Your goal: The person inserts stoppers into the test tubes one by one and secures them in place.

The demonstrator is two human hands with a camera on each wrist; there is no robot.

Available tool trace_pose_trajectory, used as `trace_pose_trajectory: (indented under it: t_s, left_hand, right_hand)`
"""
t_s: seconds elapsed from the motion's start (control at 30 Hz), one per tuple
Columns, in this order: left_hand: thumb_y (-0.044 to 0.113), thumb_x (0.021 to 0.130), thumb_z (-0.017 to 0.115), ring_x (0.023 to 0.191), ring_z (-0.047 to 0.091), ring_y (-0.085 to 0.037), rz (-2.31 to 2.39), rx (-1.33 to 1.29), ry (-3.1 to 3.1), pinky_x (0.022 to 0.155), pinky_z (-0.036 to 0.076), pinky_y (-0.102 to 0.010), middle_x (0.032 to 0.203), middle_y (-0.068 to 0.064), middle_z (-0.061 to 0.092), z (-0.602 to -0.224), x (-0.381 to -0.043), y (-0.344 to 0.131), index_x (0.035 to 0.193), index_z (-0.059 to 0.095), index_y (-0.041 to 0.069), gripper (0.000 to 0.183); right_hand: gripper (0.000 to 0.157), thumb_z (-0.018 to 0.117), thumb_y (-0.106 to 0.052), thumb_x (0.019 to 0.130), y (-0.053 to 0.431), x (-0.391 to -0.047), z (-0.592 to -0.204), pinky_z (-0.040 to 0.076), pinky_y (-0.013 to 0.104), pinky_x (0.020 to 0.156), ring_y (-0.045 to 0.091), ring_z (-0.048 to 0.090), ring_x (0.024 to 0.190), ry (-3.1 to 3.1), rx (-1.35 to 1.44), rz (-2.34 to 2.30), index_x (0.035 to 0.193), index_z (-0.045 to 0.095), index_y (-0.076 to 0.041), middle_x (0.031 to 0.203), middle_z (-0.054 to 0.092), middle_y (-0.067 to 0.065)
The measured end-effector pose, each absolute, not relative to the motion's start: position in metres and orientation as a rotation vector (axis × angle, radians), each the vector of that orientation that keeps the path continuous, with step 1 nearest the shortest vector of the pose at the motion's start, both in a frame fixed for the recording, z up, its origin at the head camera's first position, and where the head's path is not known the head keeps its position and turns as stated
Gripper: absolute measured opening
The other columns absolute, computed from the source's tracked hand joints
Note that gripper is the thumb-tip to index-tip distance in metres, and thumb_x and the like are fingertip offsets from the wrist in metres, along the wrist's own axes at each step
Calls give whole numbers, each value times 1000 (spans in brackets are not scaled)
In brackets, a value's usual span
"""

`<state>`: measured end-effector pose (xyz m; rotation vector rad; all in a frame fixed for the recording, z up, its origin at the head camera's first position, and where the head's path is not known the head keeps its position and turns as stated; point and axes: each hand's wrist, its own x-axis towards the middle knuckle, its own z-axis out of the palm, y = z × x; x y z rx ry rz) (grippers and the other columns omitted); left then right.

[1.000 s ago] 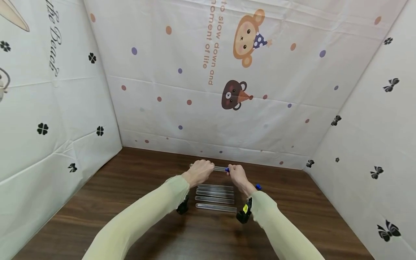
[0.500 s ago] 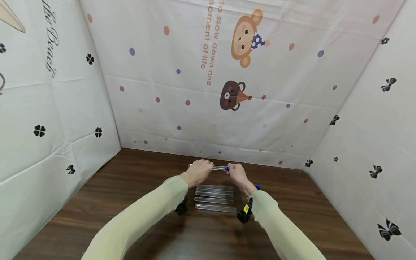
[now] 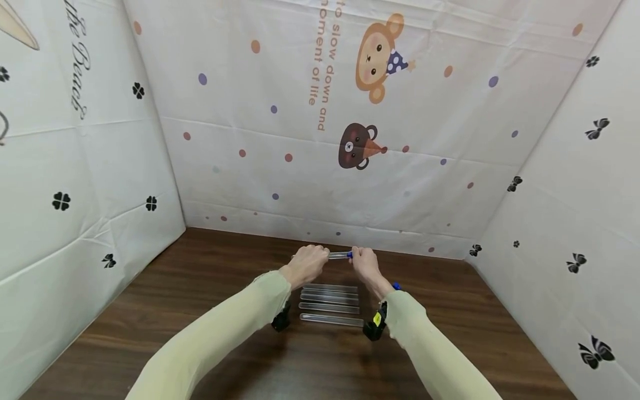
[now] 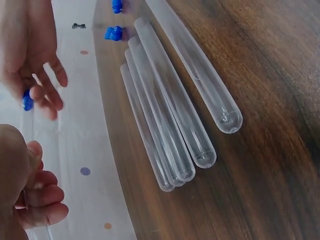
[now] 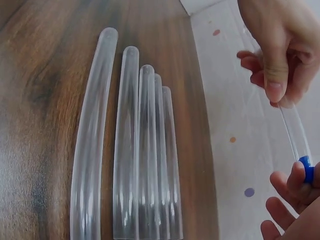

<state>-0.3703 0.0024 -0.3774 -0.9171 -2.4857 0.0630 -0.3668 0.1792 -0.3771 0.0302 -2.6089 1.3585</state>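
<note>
Below centre in the head view, the left hand (image 3: 306,264) grips a tube (image 3: 339,255) and the right hand (image 3: 366,264) pinches the cap (image 5: 306,170), which might jam if pushed askew.

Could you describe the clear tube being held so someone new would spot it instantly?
Find the dark wooden table, then follow both sleeves toward its far edge, by the patterned cloth. There the left hand and right hand hold a clear tube between them. Unlike the five tubes lying nearby, this one is raised, with a blue cap at one end.
</note>
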Motion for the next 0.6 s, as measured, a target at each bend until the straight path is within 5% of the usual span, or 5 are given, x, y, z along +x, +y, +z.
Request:
trace_pose_trajectory:
  t_s: [0.23,0.33,0.47,0.6]
  left_hand:
    - [3,87,64,70,67,-15,36,-956,-2512,58,52,-23,85,-4,72,-376,-370,-2,93,71,8,10]
    - [1,87,63,78,70,-16,3,-992,-2520,64,55,-24,92,-3,74,-375,-371,-4,97,73,9,16]
    - [0,88,61,85,71,-17,-62,-1016,-2564,68,56,-26,99,-2,75,-374,-372,-7,103,73,8,20]
    - [0,90,59,84,72,-17,-118,-1017,-2617,67,56,-26,102,-2,75,-374,-372,-8,106,72,6,21]
  right_hand:
    - [48,35,-24,104,180,-367,-377,33,29,54,12,31,50,-2658,24,1307,69,63,-5,71,65,9]
    - [50,36,-25,103,183,-366,-375,40,39,72,15,38,55,-2708,47,1196,69,66,-5,68,63,7]
    - [53,36,-28,104,184,-363,-370,33,54,92,21,50,69,-2752,118,1024,67,67,-8,63,60,5]
    - [54,33,-29,105,184,-363,-366,31,52,89,27,52,75,-2777,165,926,62,59,-9,58,50,3]
